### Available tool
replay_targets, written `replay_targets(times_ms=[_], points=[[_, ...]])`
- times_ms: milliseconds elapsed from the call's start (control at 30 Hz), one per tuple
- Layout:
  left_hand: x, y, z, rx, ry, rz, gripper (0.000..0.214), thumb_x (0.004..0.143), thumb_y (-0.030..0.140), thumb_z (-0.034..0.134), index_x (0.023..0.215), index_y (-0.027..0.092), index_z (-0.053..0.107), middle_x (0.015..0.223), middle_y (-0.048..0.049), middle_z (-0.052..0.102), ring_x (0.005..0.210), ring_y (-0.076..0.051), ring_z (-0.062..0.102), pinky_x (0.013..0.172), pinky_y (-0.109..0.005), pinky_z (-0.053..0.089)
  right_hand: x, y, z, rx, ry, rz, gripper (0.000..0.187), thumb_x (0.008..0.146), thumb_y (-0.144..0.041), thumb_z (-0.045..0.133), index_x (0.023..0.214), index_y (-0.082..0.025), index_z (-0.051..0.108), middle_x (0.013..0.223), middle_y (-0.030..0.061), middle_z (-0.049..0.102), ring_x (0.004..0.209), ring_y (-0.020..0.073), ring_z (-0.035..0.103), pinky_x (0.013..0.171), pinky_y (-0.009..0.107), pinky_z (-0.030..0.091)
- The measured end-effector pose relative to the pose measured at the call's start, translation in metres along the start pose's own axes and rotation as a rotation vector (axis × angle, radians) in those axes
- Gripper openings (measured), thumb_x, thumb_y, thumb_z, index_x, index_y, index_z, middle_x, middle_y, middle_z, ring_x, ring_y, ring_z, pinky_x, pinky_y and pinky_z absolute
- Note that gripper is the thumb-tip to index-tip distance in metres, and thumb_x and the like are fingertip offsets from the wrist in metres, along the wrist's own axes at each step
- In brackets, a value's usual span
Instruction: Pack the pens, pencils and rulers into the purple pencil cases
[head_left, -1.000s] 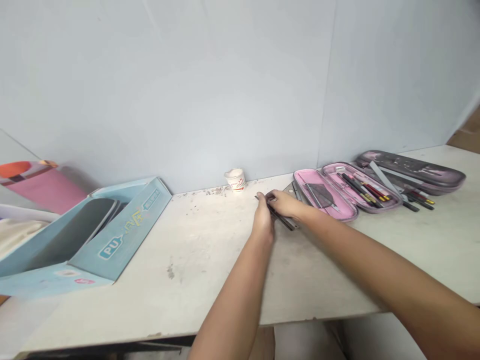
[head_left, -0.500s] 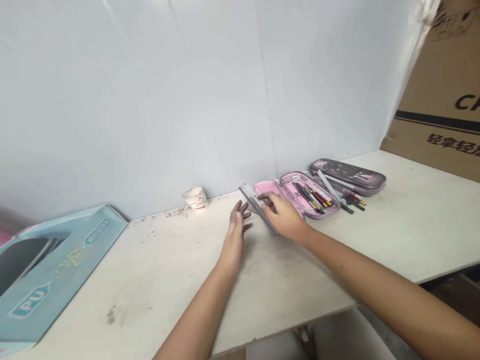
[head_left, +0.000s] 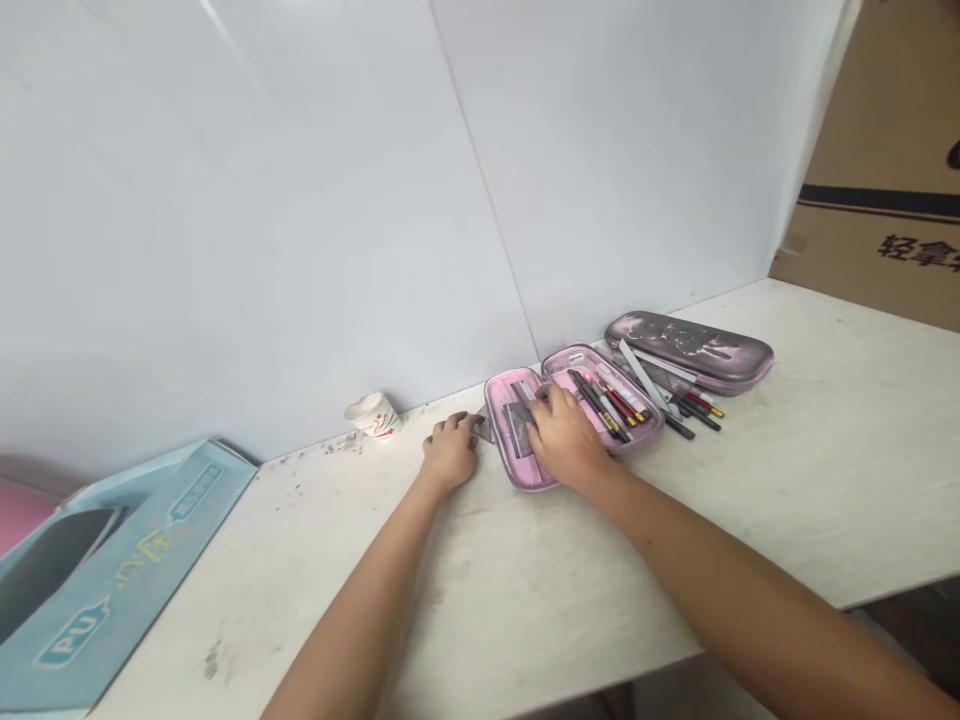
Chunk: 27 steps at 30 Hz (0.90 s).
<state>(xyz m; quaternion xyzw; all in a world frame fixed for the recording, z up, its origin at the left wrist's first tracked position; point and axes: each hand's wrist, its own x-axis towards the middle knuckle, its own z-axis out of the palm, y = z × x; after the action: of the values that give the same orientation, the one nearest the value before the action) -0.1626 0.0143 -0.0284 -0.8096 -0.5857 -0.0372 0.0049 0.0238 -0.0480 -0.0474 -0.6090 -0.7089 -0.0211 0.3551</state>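
An open pink pencil case (head_left: pixel 499 470) lies on the table, several pens and pencils (head_left: pixel 604 405) in its right half. My right hand (head_left: pixel 566 435) is over the left half, its fingers curled down on a clear ruler (head_left: pixel 523 390) lying inside. Beside those fingers is a grey see-through flat piece (head_left: pixel 516 428); its kind is unclear. Left of the case, my left hand (head_left: pixel 451 450) rests low on the table with bent fingers. Its fingertips are on a clear flat piece with a slanted edge, like a set square (head_left: pixel 484 430), partly hidden by the hand and the case.
A closed dark pencil case (head_left: pixel 690 348) lies behind at the right, with rulers (head_left: pixel 641 375) and several pens (head_left: pixel 703 402) by it. A paper cup (head_left: pixel 373 415) stands near the wall among small crumbs. A blue box (head_left: pixel 142 560) lies left; a cardboard carton (head_left: pixel 877 170) stands right.
The ruler went from above the table into the case's left half, under my right hand. My left hand moved left and down to the clear piece. The camera view has shifted slightly.
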Motion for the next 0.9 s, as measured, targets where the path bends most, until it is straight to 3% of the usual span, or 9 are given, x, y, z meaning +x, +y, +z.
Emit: replay_targets(times_ms=[133, 267, 367, 467, 667, 767, 900], points=[[0.003, -0.004, -0.008, 0.126, -0.038, 0.055, 0.028, 0.08, 0.022, 0.044, 0.106, 0.022, 0.054, 0.134, -0.0122, 0.044, 0.123, -0.035, 0.035, 0.095, -0.06, 0.03, -0.002, 0.001, 0.003, 0.001, 0.009, -0.024, 0.029, 0.085, -0.02, 0.039, 0.104, -0.012, 0.06, 0.109, 0.017, 0.051, 0.104, 0.0274, 0.044, 0.088, 0.039, 0.039], [-0.012, -0.011, -0.008, 0.026, -0.135, 0.02, 0.015, 0.079, 0.025, 0.049, 0.09, 0.016, 0.053, 0.135, -0.016, 0.04, 0.125, -0.036, 0.034, 0.096, -0.056, 0.033, -0.005, 0.005, 0.004, -0.029, 0.047, -0.053, 0.028, 0.086, -0.021, 0.039, 0.103, -0.012, 0.06, 0.106, 0.0159, 0.052, 0.1, 0.0259, 0.045, 0.087, 0.038, 0.039], [-0.035, -0.02, 0.002, -0.057, 0.013, 0.046, 0.008, 0.079, 0.02, 0.049, 0.084, 0.014, 0.05, 0.135, -0.0194, 0.037, 0.127, -0.035, 0.032, 0.101, -0.052, 0.033, -0.006, 0.009, 0.001, -0.041, 0.073, -0.089, 0.027, 0.086, -0.021, 0.039, 0.101, -0.011, 0.06, 0.104, 0.0152, 0.054, 0.097, 0.0257, 0.047, 0.086, 0.037, 0.039], [-0.058, -0.029, 0.013, -0.144, 0.194, 0.172, 0.005, 0.078, 0.014, 0.048, 0.083, 0.015, 0.046, 0.134, -0.0194, 0.035, 0.128, -0.031, 0.033, 0.104, -0.048, 0.034, -0.007, 0.0, -0.003, -0.023, 0.062, -0.131, 0.029, 0.088, -0.021, 0.037, 0.103, -0.012, 0.059, 0.104, 0.014, 0.057, 0.099, 0.0251, 0.048, 0.087, 0.036, 0.037], [-0.087, -0.031, 0.016, -0.288, 0.313, 0.31, 0.01, 0.078, 0.009, 0.046, 0.086, 0.016, 0.044, 0.132, -0.0172, 0.035, 0.124, -0.027, 0.039, 0.1, -0.049, 0.039, -0.02, -0.06, 0.004, 0.002, -0.192, -0.281, 0.035, 0.088, -0.024, 0.04, 0.119, -0.012, 0.05, 0.101, 0.0132, 0.063, 0.098, 0.0254, 0.054, 0.086, 0.037, 0.037], [-0.097, -0.024, 0.005, -0.376, 0.32, 0.337, 0.013, 0.081, 0.011, 0.045, 0.092, 0.017, 0.046, 0.134, -0.0157, 0.035, 0.125, -0.025, 0.039, 0.098, -0.046, 0.042, -0.022, -0.081, 0.009, 0.116, -0.299, -0.2, 0.042, 0.085, -0.019, 0.045, 0.126, -0.012, 0.043, 0.102, 0.0132, 0.064, 0.094, 0.0233, 0.058, 0.079, 0.034, 0.04], [-0.097, -0.007, -0.016, -0.486, 0.412, 0.352, 0.021, 0.085, 0.018, 0.045, 0.106, 0.019, 0.046, 0.135, -0.0138, 0.036, 0.125, -0.023, 0.04, 0.095, -0.041, 0.045, -0.009, -0.076, 0.003, 0.485, -0.343, 0.036, 0.035, 0.081, -0.02, 0.05, 0.116, -0.017, 0.05, 0.094, 0.0058, 0.067, 0.087, 0.0163, 0.061, 0.075, 0.027, 0.043]])
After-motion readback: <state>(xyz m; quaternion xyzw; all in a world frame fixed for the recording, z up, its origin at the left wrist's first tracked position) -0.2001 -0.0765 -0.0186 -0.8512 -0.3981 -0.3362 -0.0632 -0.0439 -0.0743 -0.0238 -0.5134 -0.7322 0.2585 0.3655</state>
